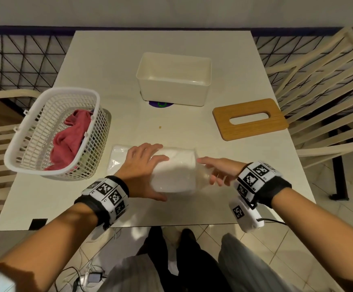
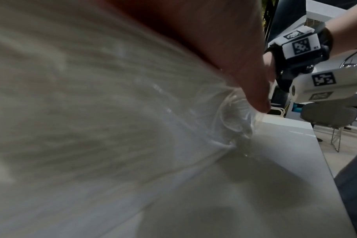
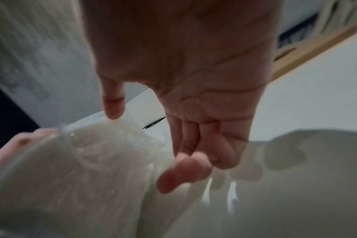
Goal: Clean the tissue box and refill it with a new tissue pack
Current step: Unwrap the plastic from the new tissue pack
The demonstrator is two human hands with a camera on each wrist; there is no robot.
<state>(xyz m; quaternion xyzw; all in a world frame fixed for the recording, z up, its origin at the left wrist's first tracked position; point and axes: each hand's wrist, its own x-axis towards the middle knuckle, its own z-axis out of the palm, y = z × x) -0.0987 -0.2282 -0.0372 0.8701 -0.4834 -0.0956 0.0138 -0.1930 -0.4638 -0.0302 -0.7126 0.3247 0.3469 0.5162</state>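
A white tissue pack [image 1: 175, 173] in clear plastic wrap lies near the front of the table. My left hand [image 1: 154, 175] grips it, fingers over the top and thumb on the near side. The left wrist view is filled by the pack [image 2: 92, 112], with my thumb pressing on it. My right hand [image 1: 208, 171] is at the pack's right end, fingers loosely extended and touching the bunched wrapper; the right wrist view shows this hand [image 3: 145, 148] against the pack [image 3: 81, 177]. The open white tissue box [image 1: 171, 93] stands empty at mid-table. Its wooden slotted lid [image 1: 250, 131] lies flat to its right.
A white plastic basket [image 1: 51, 91] holding a red cloth [image 1: 70, 140] stands at the left. A purple disc [image 1: 160, 104] peeks from under the box. Slatted chairs flank the table on both sides. The table's front edge [image 1: 171, 225] is just below my wrists.
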